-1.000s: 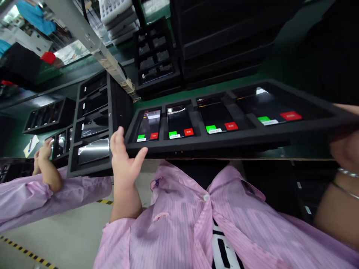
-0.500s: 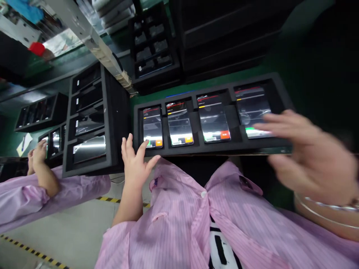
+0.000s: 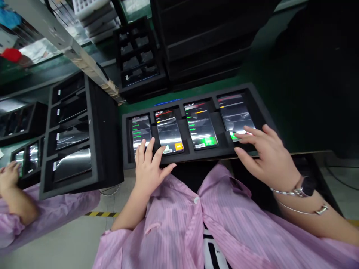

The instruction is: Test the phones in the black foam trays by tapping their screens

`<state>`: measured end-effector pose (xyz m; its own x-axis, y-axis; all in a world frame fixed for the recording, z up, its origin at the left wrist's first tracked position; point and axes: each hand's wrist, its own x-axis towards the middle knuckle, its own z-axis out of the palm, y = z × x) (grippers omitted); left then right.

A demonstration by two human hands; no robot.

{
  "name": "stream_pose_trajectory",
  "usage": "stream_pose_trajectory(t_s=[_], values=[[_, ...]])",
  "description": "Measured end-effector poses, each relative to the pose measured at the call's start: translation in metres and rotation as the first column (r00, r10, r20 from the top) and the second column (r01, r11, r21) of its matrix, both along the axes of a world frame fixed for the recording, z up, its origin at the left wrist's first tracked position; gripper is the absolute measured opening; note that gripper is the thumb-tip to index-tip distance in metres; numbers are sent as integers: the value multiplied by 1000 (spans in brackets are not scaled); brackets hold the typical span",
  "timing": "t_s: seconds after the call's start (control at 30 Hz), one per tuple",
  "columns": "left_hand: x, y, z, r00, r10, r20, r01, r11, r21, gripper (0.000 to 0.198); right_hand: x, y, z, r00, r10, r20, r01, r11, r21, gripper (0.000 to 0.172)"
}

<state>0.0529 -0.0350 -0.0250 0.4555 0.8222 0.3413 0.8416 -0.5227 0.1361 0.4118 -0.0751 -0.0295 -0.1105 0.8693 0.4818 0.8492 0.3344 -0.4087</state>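
Grey floor [image 3: 56, 239] with yellow-black hazard tape [image 3: 101, 214] — green workbench [image 3: 246, 71] beyond.

You have a thin strip of green worktop [image 3: 196, 90] free along the far edge of the phone tray [image 3: 126, 142], below the black stacks [image 3: 202, 37]. The middle phones [image 3: 182, 132] lie uncovered between your left hand [image 3: 148, 172] and right hand [image 3: 266, 160]. On the left, a foam tray [image 3: 103, 149] stands just beside the phone tray, leaving only a narrow gap. Dark, open room lies toward the right of the frame.
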Motion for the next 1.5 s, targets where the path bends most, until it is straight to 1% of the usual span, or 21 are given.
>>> stream_pose_trajectory(t_s=[0.07,0.17,0.23,0.3,0.37,0.47,0.57,0.67,0.77,0.87,0.93,1.03,1.1,1.17,1.27,1.33,1.4,1.47,1.5], values=[[1,-2,3,1000,10,18,-10,1000,-23,62,3,0,-5,1000,-29,-2,29,999,-25,18],[2,1,11,997,20,71,-16,998,-68,64,-10,5,-2,995,-5,-99,10,998,59,26],[3,7,16,995,34,92,-27,997,-72,61,-24,13,4,989,81,-124,-70,994,84,31],[6,14,19,994,47,99,-42,998,-54,55,-38,21,6,979,182,-96,-180,983,29,33],[10,19,17,992,63,106,-59,998,-36,49,-50,27,4,972,234,-34,-235,972,-14,36],[15,21,12,992,99,80,-96,994,-45,49,-58,29,-4,972,230,47,-229,973,-15,43],[17,19,9,991,131,39,-128,989,-70,55,-59,26,-10,975,213,57,-213,977,-2,48],[19,20,9,989,145,2,-144,984,-108,60,-61,25,-11,976,195,95,-195,981,-6,50],[19,23,12,990,143,-13,-144,979,-148,57,-63,28,-8,972,186,145,-183,983,-35,51],[9,25,19,989,109,96,-97,987,-129,53,-53,29,-3,973,194,122,-192,981,-27,51],[-6,24,25,975,106,196,-91,992,-86,53,-37,26,0,985,146,88,-146,989,-6,49],[-35,21,28,948,180,262,-170,984,-60,54,-8,16,1,996,-6,84,7,1000,-12,44],[-51,19,24,933,261,247,-245,965,-95,60,9,10,-5,991,-87,106,89,996,-11,46],[-61,17,15,913,343,221,-309,935,-174,66,19,7,-15,985,-121,126,118,993,26,49],[-64,14,5,881,424,211,-361,889,-281,68,22,7,-29,983,-124,135,107,986,127,55],[-60,14,5,872,443,207,-371,875,-311,66,18,8,-33,982,-128,138,104,980,171,60],[-56,15,10,870,462,172,-384,853,-353,64,14,9,-32,976,-139,169,116,983,141,57],[-55,16,16,861,495,114,-412,811,-416,58,12,10,-28,968,-144,206,130,988,78,48],[-57,17,18,859,503,96,-417,795,-441,56,13,10,-26,966,-150,209,143,989,47,46]])
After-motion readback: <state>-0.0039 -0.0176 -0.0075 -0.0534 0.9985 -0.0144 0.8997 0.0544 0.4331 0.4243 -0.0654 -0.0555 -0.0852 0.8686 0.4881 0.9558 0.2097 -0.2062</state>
